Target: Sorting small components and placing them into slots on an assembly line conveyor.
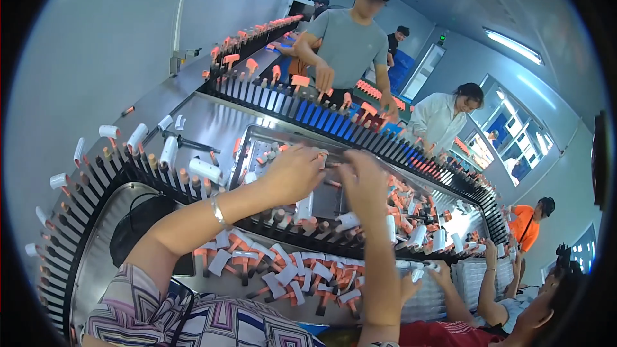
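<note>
While both hands reach out over the metal tray (247,144), the left hand (294,173) & right hand (365,183) sit close together, fingers curled in. They seem to pinch a small thin part (333,164) between them, but it's mostly hidden, so can't tell for sure what it is or how tight the grip is. Just below the hands runs a belt of black pegs (138,170), some w/ white caps (205,170) on top. Nearer the body lies a pile of white & orange pieces (289,276). Past the hands, another peg row (302,106) carries orange pieces, w/ a person in a grey shirt (350,41) behind it. To do this bit well, I think: keep fingertips steady, hold the part straight, don't bump the caps on the pegs.
</note>
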A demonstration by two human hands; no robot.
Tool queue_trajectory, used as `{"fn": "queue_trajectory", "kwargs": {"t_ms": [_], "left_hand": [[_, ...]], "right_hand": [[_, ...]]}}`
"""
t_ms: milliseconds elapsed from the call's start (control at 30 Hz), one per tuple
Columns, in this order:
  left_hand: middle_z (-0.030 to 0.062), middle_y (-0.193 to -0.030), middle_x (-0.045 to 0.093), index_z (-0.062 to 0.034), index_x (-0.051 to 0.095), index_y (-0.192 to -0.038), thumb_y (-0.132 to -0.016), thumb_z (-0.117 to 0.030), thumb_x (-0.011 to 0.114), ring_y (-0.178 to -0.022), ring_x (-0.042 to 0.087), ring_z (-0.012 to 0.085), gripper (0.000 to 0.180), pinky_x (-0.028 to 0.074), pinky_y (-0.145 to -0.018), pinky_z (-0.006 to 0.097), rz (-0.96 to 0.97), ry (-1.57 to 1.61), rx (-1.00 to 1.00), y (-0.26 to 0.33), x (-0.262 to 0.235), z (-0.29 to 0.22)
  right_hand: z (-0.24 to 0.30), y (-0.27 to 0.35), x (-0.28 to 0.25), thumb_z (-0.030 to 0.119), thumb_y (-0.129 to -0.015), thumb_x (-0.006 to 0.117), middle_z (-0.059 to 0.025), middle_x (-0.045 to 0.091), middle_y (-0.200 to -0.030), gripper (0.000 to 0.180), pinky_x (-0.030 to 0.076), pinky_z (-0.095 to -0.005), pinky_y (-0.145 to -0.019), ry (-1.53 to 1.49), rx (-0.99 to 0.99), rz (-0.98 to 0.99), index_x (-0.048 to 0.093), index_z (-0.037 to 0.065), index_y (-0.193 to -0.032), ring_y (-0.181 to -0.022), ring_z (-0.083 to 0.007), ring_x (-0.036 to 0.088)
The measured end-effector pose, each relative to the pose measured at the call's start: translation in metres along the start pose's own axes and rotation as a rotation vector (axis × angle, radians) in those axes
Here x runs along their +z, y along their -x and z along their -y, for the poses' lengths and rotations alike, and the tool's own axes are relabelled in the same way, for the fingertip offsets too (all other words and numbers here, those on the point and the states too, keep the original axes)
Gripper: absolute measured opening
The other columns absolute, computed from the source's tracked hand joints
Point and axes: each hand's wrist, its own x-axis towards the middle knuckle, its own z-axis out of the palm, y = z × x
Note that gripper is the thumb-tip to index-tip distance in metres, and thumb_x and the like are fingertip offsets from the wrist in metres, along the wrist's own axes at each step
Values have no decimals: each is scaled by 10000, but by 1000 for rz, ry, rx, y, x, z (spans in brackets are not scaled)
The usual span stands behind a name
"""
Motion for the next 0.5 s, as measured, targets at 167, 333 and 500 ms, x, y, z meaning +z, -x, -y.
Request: {"fn": "queue_trajectory", "kwargs": {"t_ms": [167,333,500], "left_hand": [[119,-925,593,-2,589,-966,-840,-202,590,-904,571,293,236,438,-842,393,-239,119,147,-48,4,-33],[152,-887,633,-30,611,-924,-881,-315,534,-855,619,309,298,479,-753,431,491,74,-12,-26,74,-32],[156,-906,659,-46,591,-976,-892,-389,514,-864,645,335,362,506,-727,457,751,216,-288,-24,55,-9]], "right_hand": [[-15,-22,-58,212,-856,601,-140,646,-1038,306,439,-402,-807,248,87,-177,603,32,-1103,-954,-302,609],[-66,35,26,270,-896,523,-148,647,-1018,284,475,-433,-766,611,461,417,611,76,-1084,-889,-311,633],[-76,43,54,279,-885,502,-135,666,-903,247,488,-428,-738,102,346,200,659,97,-941,-853,-348,626]]}}
